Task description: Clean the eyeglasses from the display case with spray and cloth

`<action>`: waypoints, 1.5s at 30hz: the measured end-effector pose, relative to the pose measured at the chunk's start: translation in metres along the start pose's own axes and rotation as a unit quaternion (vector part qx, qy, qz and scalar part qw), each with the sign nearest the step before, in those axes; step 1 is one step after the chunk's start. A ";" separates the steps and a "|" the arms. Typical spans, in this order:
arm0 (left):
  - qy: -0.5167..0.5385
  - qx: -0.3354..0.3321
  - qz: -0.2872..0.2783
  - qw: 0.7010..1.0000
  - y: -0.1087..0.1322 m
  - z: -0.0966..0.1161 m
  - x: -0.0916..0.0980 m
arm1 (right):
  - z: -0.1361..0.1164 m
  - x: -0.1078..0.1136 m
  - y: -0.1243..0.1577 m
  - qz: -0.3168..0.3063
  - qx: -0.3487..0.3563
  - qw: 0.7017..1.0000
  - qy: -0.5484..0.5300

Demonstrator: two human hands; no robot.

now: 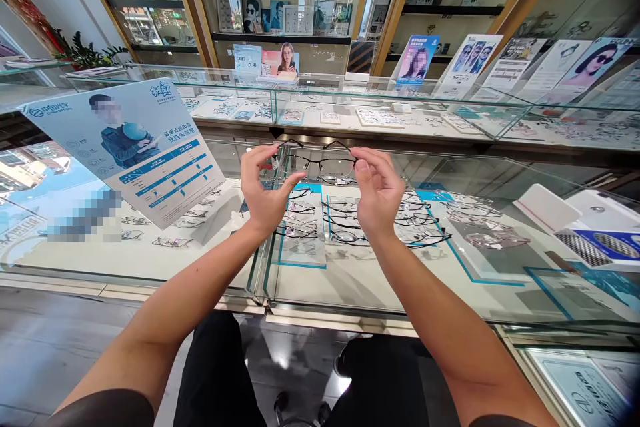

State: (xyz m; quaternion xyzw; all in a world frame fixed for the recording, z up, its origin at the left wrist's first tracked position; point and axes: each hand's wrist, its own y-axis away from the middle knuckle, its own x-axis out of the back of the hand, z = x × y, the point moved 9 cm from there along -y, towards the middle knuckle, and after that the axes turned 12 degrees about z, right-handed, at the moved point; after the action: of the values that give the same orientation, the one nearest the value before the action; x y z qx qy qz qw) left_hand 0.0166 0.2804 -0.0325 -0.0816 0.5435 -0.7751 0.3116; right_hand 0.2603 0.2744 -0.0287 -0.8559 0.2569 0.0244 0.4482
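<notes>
Raised above the glass counter is a pair of eyeglasses (320, 161) with a thin dark frame, held between both my hands. My left hand (264, 187) pinches its left end near the hinge, thumb pointing inward. At the opposite end, my right hand (379, 188) grips the frame by the other hinge with fingers curled. The temple arms are unfolded and point away from me. Several dark-framed glasses (390, 235) lie in rows below my hands, partly covered by my right wrist.
A blue and white poster card (145, 153) leans at left on the glass display counter (340, 293). An open white box (595, 220) sits at right. Farther back stand another glass case (320, 97), upright advertising cards (470, 63) and wall shelves (280, 38).
</notes>
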 end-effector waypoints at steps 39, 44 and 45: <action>0.175 0.215 -0.124 0.953 0.011 -0.038 -0.029 | 0.031 -0.008 0.002 -0.056 -0.132 0.990 0.011; 0.181 0.279 -0.124 0.935 0.012 -0.046 -0.029 | 0.036 -0.011 0.005 -0.082 -0.152 0.985 0.022; 0.182 0.286 -0.125 0.932 0.012 -0.047 -0.029 | 0.039 -0.012 0.006 -0.088 -0.161 0.983 0.017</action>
State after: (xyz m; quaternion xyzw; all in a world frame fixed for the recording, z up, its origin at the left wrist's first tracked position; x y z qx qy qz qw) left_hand 0.0224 0.3312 -0.0559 0.0863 0.3315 -0.9320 0.1182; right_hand 0.2545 0.3071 -0.0528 -0.9362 0.1810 0.0115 0.3010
